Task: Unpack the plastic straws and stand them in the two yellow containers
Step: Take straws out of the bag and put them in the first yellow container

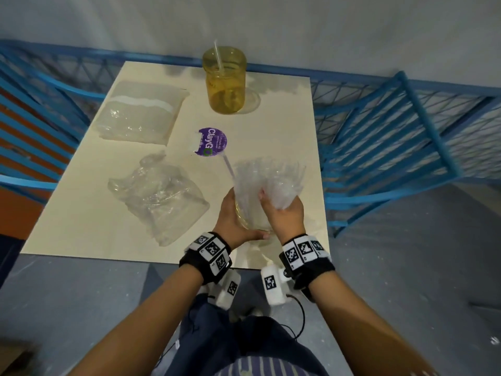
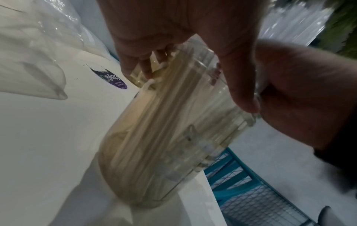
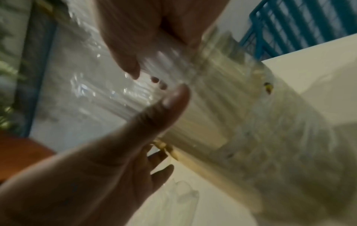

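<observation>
Holding the near yellow container [image 1: 245, 218] in your left hand [image 1: 233, 217], your right hand [image 1: 283, 214] grips a bunch of clear straws [image 1: 267, 183] standing in it, while the far yellow container [image 1: 226, 82] holds one straw [image 1: 218, 56].

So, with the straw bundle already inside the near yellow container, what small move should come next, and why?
Probably the right hand should loosen and let the straws settle. They already reach the bottom of the near yellow container, which the left hand steadies; the tops fan out above the rim.
</observation>
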